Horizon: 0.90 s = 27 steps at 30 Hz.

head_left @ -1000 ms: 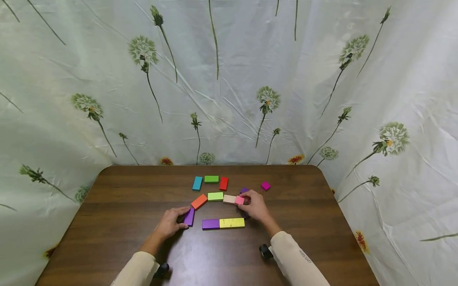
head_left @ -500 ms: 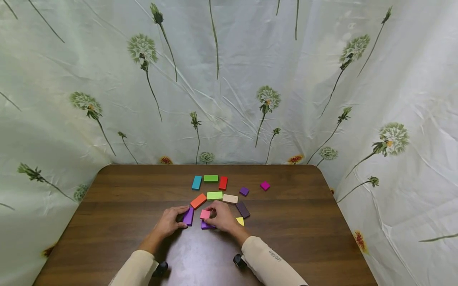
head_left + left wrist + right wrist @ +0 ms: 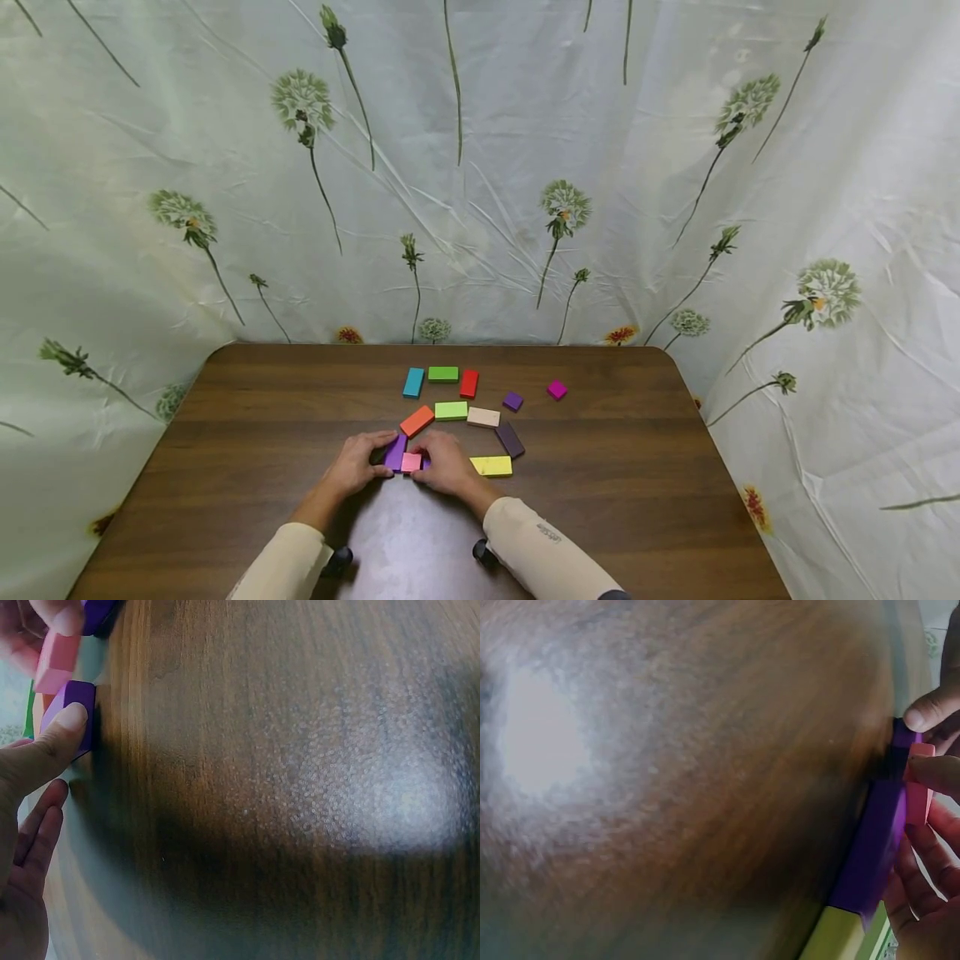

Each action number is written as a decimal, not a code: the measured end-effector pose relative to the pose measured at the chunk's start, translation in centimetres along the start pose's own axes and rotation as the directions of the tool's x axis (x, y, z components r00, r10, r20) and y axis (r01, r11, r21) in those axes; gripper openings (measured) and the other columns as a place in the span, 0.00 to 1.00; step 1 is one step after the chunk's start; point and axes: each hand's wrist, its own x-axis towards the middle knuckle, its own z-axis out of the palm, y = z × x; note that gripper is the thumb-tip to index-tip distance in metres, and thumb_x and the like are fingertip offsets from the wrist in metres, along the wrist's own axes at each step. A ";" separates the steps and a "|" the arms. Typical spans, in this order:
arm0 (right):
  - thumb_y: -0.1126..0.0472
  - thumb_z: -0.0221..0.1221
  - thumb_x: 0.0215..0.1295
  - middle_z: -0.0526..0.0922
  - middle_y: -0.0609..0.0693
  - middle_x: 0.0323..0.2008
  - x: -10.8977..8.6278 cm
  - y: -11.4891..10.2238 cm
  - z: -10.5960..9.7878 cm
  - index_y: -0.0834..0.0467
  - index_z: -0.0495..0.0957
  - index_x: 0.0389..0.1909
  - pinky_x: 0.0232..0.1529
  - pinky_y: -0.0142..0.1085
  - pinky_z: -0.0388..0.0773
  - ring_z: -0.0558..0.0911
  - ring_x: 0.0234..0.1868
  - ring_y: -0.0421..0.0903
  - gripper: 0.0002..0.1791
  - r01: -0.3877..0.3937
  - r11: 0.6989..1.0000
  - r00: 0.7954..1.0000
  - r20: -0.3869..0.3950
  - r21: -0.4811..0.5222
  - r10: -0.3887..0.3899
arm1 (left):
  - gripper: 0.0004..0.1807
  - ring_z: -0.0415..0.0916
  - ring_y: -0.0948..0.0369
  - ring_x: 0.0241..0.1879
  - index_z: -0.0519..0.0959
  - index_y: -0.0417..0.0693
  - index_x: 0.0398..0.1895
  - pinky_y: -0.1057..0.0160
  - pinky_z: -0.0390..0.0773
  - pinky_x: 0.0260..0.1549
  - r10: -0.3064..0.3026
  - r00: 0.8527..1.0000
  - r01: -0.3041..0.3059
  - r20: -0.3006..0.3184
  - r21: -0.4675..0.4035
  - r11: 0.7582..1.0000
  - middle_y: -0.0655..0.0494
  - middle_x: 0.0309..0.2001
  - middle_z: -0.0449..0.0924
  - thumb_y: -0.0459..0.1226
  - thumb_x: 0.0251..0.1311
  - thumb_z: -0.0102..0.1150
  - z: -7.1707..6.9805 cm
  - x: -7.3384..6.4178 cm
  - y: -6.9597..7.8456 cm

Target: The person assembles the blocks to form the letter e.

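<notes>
My left hand (image 3: 351, 468) holds the left purple block (image 3: 394, 454) on the table, its thumb on the near end in the left wrist view. Between the thumb and fingers of my right hand (image 3: 452, 468) is a small pink block (image 3: 411, 462). In the head view that pink block sits right beside the left purple block. A second purple block (image 3: 874, 847) lies under my right hand, mostly hidden in the head view, end to end with a yellow block (image 3: 492, 467). In the right wrist view the pink block appears raised over the gap between both purple blocks.
An orange block (image 3: 417, 421), a lime block (image 3: 451, 411), a beige block (image 3: 483, 417) and a dark purple block (image 3: 510, 439) curve behind my hands. Farther back lie blue (image 3: 413, 383), green (image 3: 443, 375) and red (image 3: 468, 384) blocks, with small purple (image 3: 513, 401) and magenta (image 3: 557, 390) ones rightward.
My right hand has carried the pink block from beside the beige block leftward and nearer to me, up to the left purple block. My left hand has stayed on its block.
</notes>
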 end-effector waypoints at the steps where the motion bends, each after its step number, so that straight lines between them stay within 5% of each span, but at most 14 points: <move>1: 0.56 0.71 0.50 0.81 0.42 0.35 0.0 0.0 0.1 0.53 0.84 0.39 0.49 0.35 0.71 0.77 0.41 0.38 0.14 -0.001 1.000 1.000 0.003 -0.007 0.001 | 0.30 0.73 0.39 0.54 0.78 0.33 0.54 0.39 0.69 0.53 0.002 1.000 -0.002 -0.002 -0.001 1.000 0.38 0.55 0.78 0.33 0.44 0.74 0.0 0.0 0.0; 16: 0.54 0.71 0.49 0.80 0.41 0.34 -0.2 0.5 0.7 0.53 0.84 0.38 0.53 0.35 0.70 0.77 0.42 0.38 0.14 -0.007 1.000 1.000 0.020 -0.030 0.007 | 0.31 0.76 0.41 0.52 0.79 0.32 0.52 0.43 0.72 0.51 0.039 0.999 -0.039 -0.037 0.003 0.999 0.38 0.53 0.79 0.33 0.41 0.75 0.0 -0.1 0.1; 27: 0.57 0.71 0.49 0.81 0.41 0.35 -0.4 0.6 0.5 0.53 0.84 0.39 0.55 0.37 0.69 0.77 0.44 0.40 0.15 0.005 1.000 0.999 0.032 0.001 -0.006 | 0.31 0.74 0.40 0.54 0.78 0.34 0.54 0.41 0.70 0.52 0.004 1.000 -0.004 -0.004 -0.003 1.000 0.38 0.54 0.78 0.35 0.43 0.75 -0.2 -0.1 0.3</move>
